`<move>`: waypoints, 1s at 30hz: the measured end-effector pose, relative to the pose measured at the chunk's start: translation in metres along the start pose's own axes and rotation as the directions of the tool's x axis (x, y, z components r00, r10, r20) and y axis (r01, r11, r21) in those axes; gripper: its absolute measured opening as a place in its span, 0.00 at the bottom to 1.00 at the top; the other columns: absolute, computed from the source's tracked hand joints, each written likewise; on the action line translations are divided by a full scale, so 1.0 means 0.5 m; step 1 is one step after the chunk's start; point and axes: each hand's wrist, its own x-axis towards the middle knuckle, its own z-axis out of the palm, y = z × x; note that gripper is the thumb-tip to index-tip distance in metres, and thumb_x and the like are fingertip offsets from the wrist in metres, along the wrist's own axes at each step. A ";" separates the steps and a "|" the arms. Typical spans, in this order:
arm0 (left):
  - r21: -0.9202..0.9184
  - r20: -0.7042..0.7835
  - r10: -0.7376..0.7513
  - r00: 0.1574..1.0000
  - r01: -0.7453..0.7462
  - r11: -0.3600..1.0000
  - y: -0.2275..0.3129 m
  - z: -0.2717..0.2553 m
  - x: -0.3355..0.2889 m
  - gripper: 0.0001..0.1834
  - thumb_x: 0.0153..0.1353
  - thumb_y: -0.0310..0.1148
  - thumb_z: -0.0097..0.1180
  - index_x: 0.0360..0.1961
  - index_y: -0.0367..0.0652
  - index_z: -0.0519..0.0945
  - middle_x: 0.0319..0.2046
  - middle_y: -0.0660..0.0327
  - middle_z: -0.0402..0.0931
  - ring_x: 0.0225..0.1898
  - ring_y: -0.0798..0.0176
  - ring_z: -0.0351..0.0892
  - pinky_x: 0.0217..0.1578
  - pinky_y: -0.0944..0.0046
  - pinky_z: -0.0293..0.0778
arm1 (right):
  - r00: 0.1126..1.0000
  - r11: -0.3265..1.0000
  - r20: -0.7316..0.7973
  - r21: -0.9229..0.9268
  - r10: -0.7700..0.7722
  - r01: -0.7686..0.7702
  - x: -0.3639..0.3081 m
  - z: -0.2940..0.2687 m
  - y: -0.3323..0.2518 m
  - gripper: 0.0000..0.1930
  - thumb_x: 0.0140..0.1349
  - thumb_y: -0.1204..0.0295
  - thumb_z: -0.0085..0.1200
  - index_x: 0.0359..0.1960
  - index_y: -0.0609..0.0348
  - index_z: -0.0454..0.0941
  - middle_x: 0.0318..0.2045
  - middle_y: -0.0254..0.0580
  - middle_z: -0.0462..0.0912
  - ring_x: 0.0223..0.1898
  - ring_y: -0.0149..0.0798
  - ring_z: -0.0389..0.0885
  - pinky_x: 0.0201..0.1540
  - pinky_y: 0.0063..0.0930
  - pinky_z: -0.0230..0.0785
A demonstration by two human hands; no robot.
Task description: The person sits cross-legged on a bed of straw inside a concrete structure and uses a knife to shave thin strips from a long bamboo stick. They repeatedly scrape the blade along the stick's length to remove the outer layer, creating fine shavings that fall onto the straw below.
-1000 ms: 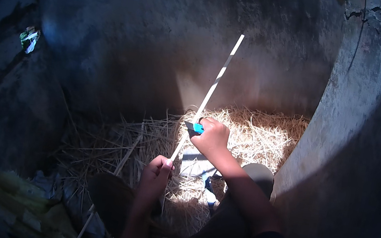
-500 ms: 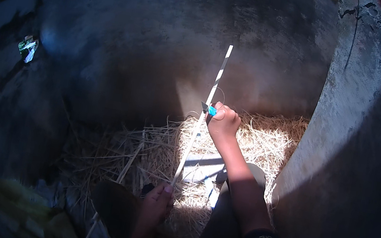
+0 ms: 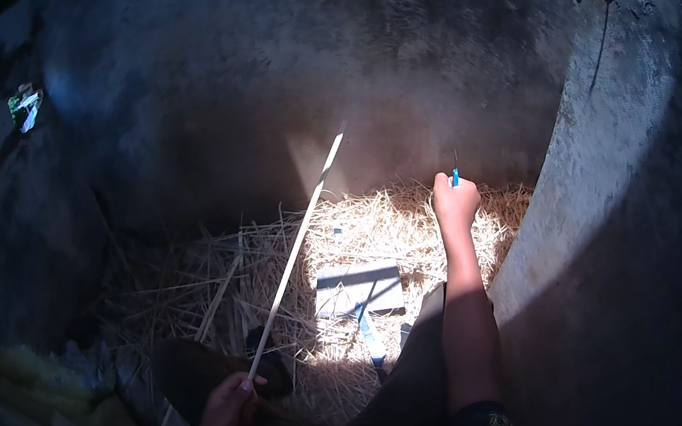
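Note:
My left hand (image 3: 225, 407), low in the view and partly in shadow, is closed round the lower end of a long, thin, pale strip of wood or bamboo (image 3: 297, 246). The strip slants up and slightly right, its far end free in front of the wall. Farther off to the right, my right hand (image 3: 456, 203) is a fist round a small knife (image 3: 455, 178) with a blue handle. Its thin, dark blade points up and away. Knife and strip are apart.
Pale shavings (image 3: 376, 214) cover the ground, partly sunlit. On them lie a flat light-grey block (image 3: 360, 287) and a blue-and-white object (image 3: 371, 335). A dark wall (image 3: 295, 54) curves behind; a pale upright wall edge (image 3: 587, 154) stands at right. Yellowish cloth (image 3: 37, 383) lies lower left.
My right hand has moved right with the knife, away from the strip, and the blade now points up. My left hand has drawn the strip lower and to the left.

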 end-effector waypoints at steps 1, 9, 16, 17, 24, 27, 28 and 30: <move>0.056 0.028 0.007 1.000 -0.009 0.998 0.008 0.013 0.018 0.09 0.72 0.37 0.51 0.39 0.43 0.77 0.26 0.73 0.68 0.25 0.80 0.63 0.25 0.77 0.59 | 0.998 0.999 0.047 -0.016 -0.036 0.037 -0.018 -0.001 -0.011 0.18 0.55 0.61 0.52 0.15 0.63 0.76 0.17 0.51 0.80 0.23 0.52 0.82 0.33 0.45 0.72; 0.058 0.183 0.063 0.981 -0.074 0.996 -0.018 0.139 0.103 0.13 0.74 0.38 0.48 0.50 0.40 0.76 0.24 0.73 0.64 0.23 0.79 0.59 0.24 0.77 0.56 | 0.951 0.978 0.227 0.070 -0.210 0.199 -0.103 0.042 -0.043 0.18 0.57 0.62 0.53 0.15 0.63 0.75 0.14 0.50 0.76 0.19 0.48 0.78 0.28 0.41 0.70; 0.255 0.202 0.096 0.975 -0.147 0.956 -0.019 0.122 0.128 0.14 0.76 0.43 0.43 0.47 0.44 0.74 0.23 0.71 0.65 0.22 0.78 0.60 0.24 0.75 0.58 | 0.937 0.987 0.310 0.065 -0.159 0.146 -0.083 0.054 -0.017 0.19 0.58 0.61 0.52 0.16 0.63 0.75 0.15 0.49 0.77 0.19 0.49 0.78 0.29 0.42 0.70; 0.291 0.211 0.140 0.967 -0.198 0.936 -0.008 0.126 0.131 0.15 0.76 0.43 0.42 0.48 0.44 0.73 0.23 0.71 0.65 0.22 0.78 0.60 0.24 0.75 0.58 | 0.935 0.986 0.318 -0.002 -0.158 0.167 -0.096 0.051 -0.034 0.19 0.58 0.60 0.52 0.17 0.62 0.76 0.16 0.50 0.79 0.21 0.51 0.80 0.30 0.44 0.71; 0.212 0.236 0.096 0.967 -0.148 0.966 0.028 0.143 0.154 0.15 0.77 0.44 0.42 0.44 0.44 0.74 0.18 0.72 0.62 0.17 0.78 0.56 0.18 0.74 0.53 | 0.926 0.963 0.343 -0.155 -0.155 0.218 -0.177 0.069 -0.082 0.16 0.61 0.57 0.58 0.31 0.57 0.86 0.26 0.56 0.84 0.34 0.59 0.85 0.39 0.47 0.77; 0.117 0.227 0.103 0.968 -0.132 0.984 0.012 0.139 0.177 0.15 0.76 0.44 0.42 0.41 0.44 0.74 0.17 0.73 0.60 0.16 0.78 0.54 0.17 0.73 0.51 | 0.855 0.916 0.497 0.259 0.147 -0.308 -0.143 0.141 -0.011 0.19 0.60 0.61 0.55 0.17 0.63 0.77 0.14 0.40 0.77 0.16 0.39 0.76 0.25 0.37 0.69; 0.084 0.203 0.101 0.974 -0.121 0.989 0.011 0.131 0.180 0.15 0.76 0.44 0.43 0.41 0.44 0.74 0.17 0.73 0.60 0.15 0.78 0.53 0.16 0.73 0.51 | 0.833 0.873 0.522 0.302 0.185 -0.383 -0.141 0.148 -0.007 0.19 0.61 0.64 0.55 0.14 0.59 0.72 0.13 0.35 0.72 0.14 0.34 0.71 0.21 0.32 0.63; 0.044 0.164 0.100 0.981 -0.109 0.993 0.013 0.122 0.179 0.15 0.76 0.45 0.44 0.40 0.45 0.74 0.17 0.73 0.60 0.15 0.79 0.53 0.16 0.73 0.51 | 0.867 0.859 0.482 0.383 0.127 -0.339 -0.153 0.155 -0.012 0.21 0.61 0.66 0.56 0.11 0.56 0.67 0.10 0.29 0.68 0.12 0.30 0.65 0.18 0.29 0.56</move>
